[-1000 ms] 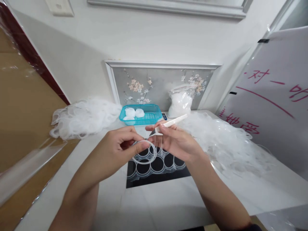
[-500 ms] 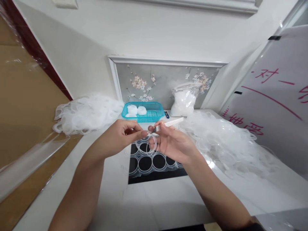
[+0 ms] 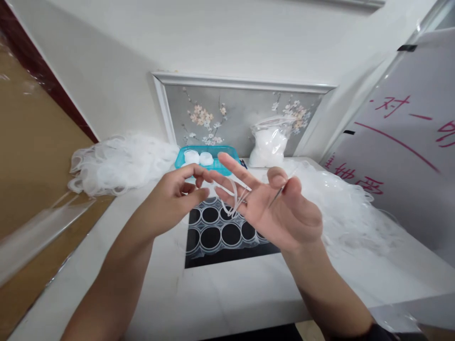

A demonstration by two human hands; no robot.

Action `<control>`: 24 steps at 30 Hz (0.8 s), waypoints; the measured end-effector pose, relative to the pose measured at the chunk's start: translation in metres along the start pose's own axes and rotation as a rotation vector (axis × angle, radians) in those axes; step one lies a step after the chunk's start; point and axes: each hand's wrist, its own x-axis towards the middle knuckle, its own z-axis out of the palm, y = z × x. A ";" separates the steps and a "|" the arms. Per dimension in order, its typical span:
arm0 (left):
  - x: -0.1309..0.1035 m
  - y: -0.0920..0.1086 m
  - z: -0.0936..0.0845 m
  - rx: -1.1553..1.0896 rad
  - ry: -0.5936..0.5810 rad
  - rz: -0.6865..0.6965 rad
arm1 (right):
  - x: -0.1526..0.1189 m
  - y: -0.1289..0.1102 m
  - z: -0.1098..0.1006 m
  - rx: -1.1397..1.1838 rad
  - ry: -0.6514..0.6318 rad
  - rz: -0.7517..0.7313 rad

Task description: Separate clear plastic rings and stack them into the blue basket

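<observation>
My right hand [image 3: 284,208], palm up, pinches a slim metal-bladed tool [image 3: 277,193] between thumb and a fingertip; its exact kind is unclear. Thin translucent plastic rings [image 3: 233,201] hang around the outstretched fingers of that hand. My left hand [image 3: 183,192] is close by on the left, thumb and fingers slightly apart, with nothing visible between them. Its fingertips are near or touching a right fingertip. Below both hands, a clear plastic sheet with round cutouts [image 3: 231,235] lies on a black mat [image 3: 227,259].
A blue basket [image 3: 232,152] with white round pieces [image 3: 206,158] is at the back. Beside it stands a clear bag of white material [image 3: 269,144]. Heaps of translucent rings lie left [image 3: 117,166] and right [image 3: 348,208]. A whiteboard [image 3: 408,132] leans at the right.
My right hand has turned palm up and moved right, its fingers spreading and the tool tilting edge-on. My left thumb and fingers have come apart from the rings, which now hang on the right fingers.
</observation>
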 end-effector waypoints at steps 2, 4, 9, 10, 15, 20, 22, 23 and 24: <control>-0.007 0.005 0.001 -0.030 0.058 0.008 | 0.000 -0.001 0.001 -0.018 0.015 -0.027; -0.013 0.010 0.004 -0.069 0.069 0.023 | 0.000 -0.001 0.003 -0.044 0.017 -0.051; -0.020 0.018 0.020 -0.074 0.028 -0.029 | 0.000 0.005 0.006 -0.121 -0.034 -0.128; -0.019 0.019 0.023 -0.071 0.030 -0.041 | 0.000 0.006 0.006 -0.120 -0.057 -0.149; -0.012 0.018 0.026 -0.153 -0.079 -0.060 | 0.002 0.006 0.006 -0.070 -0.017 -0.108; -0.010 0.010 0.020 -0.231 -0.209 -0.075 | 0.000 -0.006 0.002 -0.074 0.092 -0.094; -0.010 0.008 0.018 -0.221 -0.231 -0.078 | -0.002 -0.011 -0.001 -0.119 0.103 -0.127; -0.010 0.008 0.018 -0.212 -0.239 -0.077 | -0.003 -0.014 -0.003 -0.135 0.105 -0.143; -0.009 0.009 0.017 -0.207 -0.248 -0.071 | -0.003 -0.016 -0.003 -0.150 0.105 -0.157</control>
